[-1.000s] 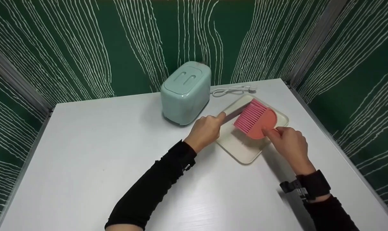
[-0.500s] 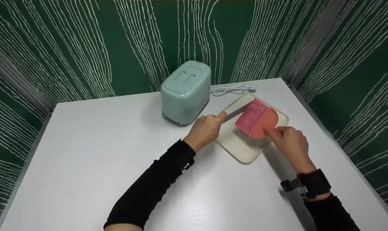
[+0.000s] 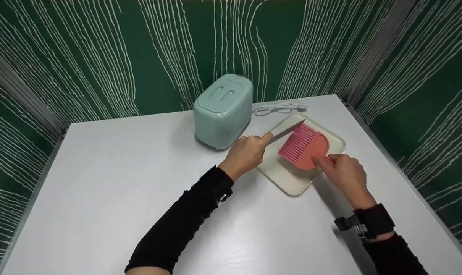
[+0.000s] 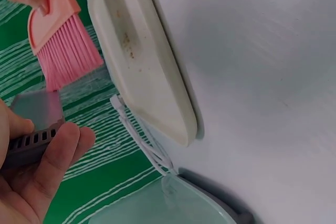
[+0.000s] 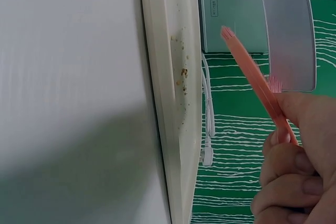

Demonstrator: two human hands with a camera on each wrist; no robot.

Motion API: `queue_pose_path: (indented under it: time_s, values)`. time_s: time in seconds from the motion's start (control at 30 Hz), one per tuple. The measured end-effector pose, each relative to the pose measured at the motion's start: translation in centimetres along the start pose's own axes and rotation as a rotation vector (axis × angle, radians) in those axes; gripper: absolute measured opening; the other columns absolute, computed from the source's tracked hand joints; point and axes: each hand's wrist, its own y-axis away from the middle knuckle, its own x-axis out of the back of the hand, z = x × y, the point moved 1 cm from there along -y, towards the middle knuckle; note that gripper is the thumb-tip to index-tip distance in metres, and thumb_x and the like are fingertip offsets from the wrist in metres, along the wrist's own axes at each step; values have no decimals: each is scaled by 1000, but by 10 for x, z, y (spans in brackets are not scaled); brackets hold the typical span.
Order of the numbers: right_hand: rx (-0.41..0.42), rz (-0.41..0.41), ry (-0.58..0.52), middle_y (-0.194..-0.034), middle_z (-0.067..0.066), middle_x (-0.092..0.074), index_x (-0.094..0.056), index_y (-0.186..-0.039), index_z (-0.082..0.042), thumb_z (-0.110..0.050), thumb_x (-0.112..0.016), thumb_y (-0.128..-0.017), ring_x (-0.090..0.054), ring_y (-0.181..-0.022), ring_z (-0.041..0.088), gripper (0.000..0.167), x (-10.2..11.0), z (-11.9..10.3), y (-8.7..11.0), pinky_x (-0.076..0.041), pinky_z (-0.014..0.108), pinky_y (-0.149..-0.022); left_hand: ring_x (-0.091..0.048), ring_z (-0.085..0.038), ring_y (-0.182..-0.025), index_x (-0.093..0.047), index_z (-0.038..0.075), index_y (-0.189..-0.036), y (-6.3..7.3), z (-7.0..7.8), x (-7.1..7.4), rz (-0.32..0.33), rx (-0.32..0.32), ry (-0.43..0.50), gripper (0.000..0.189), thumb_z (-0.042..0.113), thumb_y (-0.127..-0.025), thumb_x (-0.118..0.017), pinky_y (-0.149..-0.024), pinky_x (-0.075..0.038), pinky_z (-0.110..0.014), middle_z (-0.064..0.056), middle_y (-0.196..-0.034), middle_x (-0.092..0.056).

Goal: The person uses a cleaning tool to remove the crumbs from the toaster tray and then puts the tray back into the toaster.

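My left hand (image 3: 244, 154) grips the dark slotted end of a flat metal crumb tray (image 5: 291, 35), thumb on one side and fingers on the other. The plate is seen nearly edge-on in the head view. In my right hand (image 3: 345, 173) is the handle of a small hand brush (image 3: 311, 151), coral with pink bristles. Its bristles (image 4: 71, 53) are right at the plate's far part. Both tools are above a cream rectangular tray (image 3: 288, 184). Brown crumbs (image 5: 184, 72) lie scattered in that tray.
A mint-green toaster (image 3: 223, 110) stands at the back of the white table (image 3: 112, 198), left of the cream tray. Its white cord and plug (image 3: 278, 108) lie behind the tray. Green walls with white lines (image 3: 158, 49) enclose the table's back and sides.
The brush has shifted slightly down and toward me, and more of the metal plate's far tip shows past the bristles. My left hand has barely moved, still holding the crumb tray.
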Motion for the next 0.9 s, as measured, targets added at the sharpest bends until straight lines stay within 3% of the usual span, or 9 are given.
queue_pose_path:
  time_s: [0.17,0.33,0.53,0.77,0.9]
  values:
    - [3,-31,-5,-55,-6,-40,-49,-61,-16,-56,-70,-101,-39,-51,14,60,-2,0,1,-26,28,-47,-77,-26,-66,-61,8,-109,0,-1,1,29,-15,-10,6,5,-106,-58,-55,-59,-40,-11,-77,-77]
    - [43,-9,16,-55,-7,-41,-55,-60,-16,-52,-71,-101,-38,-51,13,57,-2,-2,1,-27,28,-46,-75,-23,-63,-60,9,-105,0,-3,2,75,-22,-12,4,7,-108,-57,-54,-58,-38,-8,-73,-74]
    - [35,-13,31,-55,-7,-39,-49,-59,-18,-53,-72,-100,-38,-52,14,58,-1,-7,2,-26,29,-46,-73,-24,-62,-60,9,-107,-1,-7,5,87,-19,20,4,5,-106,-59,-54,-58,-40,-8,-69,-70]
    - [3,19,-14,-56,-6,-37,-46,-60,-19,-55,-71,-100,-34,-52,13,59,5,-3,-3,-24,29,-48,-76,-26,-71,-62,6,-108,-3,-16,15,121,102,142,9,15,-110,-61,-63,-61,-42,-11,-78,-75]
    - [-62,30,-40,-56,-6,-35,-41,-60,-18,-59,-68,-101,-31,-51,12,64,9,9,-8,-22,29,-48,-71,-25,-69,-61,6,-107,0,-21,14,108,129,207,11,15,-111,-58,-63,-59,-43,-11,-75,-71]
